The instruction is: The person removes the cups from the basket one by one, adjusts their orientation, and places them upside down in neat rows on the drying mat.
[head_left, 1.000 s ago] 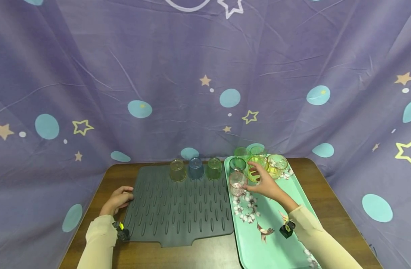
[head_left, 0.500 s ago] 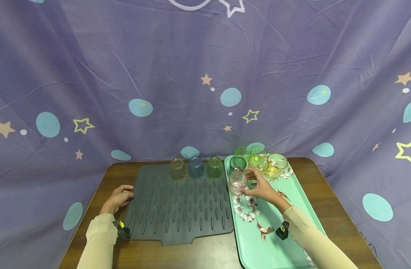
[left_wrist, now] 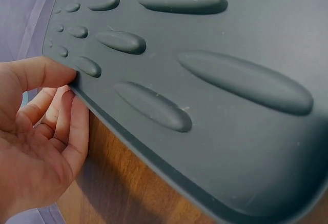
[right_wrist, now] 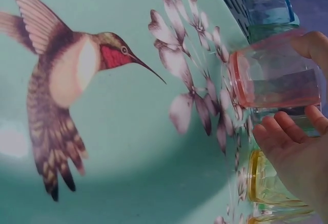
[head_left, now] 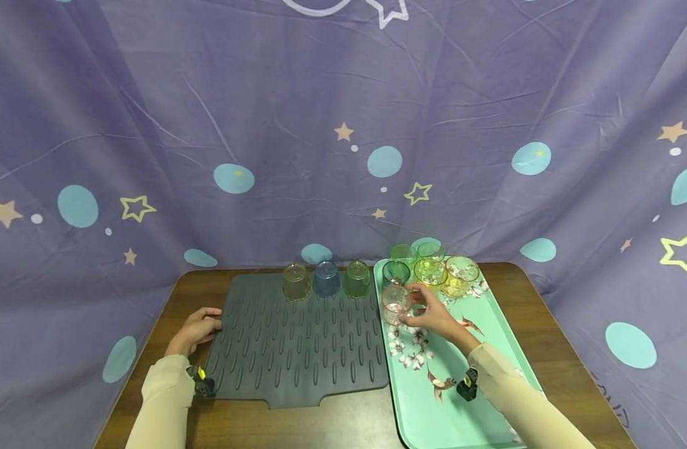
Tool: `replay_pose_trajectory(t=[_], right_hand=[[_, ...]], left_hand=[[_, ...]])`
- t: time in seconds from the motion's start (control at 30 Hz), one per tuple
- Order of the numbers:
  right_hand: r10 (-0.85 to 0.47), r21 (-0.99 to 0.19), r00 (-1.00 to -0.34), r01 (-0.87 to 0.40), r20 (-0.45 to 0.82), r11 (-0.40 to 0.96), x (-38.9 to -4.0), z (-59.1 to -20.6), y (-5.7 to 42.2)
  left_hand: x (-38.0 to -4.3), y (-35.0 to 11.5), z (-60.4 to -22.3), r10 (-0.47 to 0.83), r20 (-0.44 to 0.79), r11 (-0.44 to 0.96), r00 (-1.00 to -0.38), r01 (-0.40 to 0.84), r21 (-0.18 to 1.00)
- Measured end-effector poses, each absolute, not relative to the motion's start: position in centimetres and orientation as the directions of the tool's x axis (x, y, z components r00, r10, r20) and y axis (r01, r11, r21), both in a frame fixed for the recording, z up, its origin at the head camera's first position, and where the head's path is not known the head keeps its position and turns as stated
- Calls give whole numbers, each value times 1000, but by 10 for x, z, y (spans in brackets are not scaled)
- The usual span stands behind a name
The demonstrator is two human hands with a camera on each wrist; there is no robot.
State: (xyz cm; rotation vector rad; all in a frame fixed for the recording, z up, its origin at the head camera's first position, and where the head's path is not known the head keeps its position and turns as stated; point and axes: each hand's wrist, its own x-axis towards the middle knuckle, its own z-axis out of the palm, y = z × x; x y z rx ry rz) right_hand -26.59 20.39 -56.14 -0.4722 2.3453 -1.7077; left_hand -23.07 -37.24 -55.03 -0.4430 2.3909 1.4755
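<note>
My right hand [head_left: 435, 316] has thumb and fingers on either side of a clear pink glass tumbler [head_left: 395, 303], which stands upright on the green tray [head_left: 433, 421]. In the right wrist view the thumb lies on one side of the pink tumbler [right_wrist: 277, 75], with fingertips right at the opposite side. At the far left, my left hand [head_left: 197, 327] grips the side edge of a dark grey ridged drying mat [head_left: 298, 355]. Seen from the left wrist, the thumb of that hand [left_wrist: 38, 147] presses the mat's edge from above, its other fingers below.
Yellow [head_left: 296, 282], blue [head_left: 327, 279] and green [head_left: 357, 279] tumblers stand upside down along the mat's back edge. A dark green tumbler [head_left: 396, 272] and several yellow and green ones crowd the tray's back. A patterned purple curtain [head_left: 298, 125] hangs behind the wooden table [head_left: 332, 424].
My right hand has moved left and slightly down from beside the yellow tumblers, its fingers closing in around the pink tumbler. The left hand has stayed at the mat's edge.
</note>
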Motion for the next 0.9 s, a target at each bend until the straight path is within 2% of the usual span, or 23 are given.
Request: replay_pose_trajectory(t=[0.9], right_hand=[[-313, -957, -950, -105, 16, 269, -265, -570, 187]], left_hand=[[-233, -373, -553, -124, -408, 421, -905, -420, 804]])
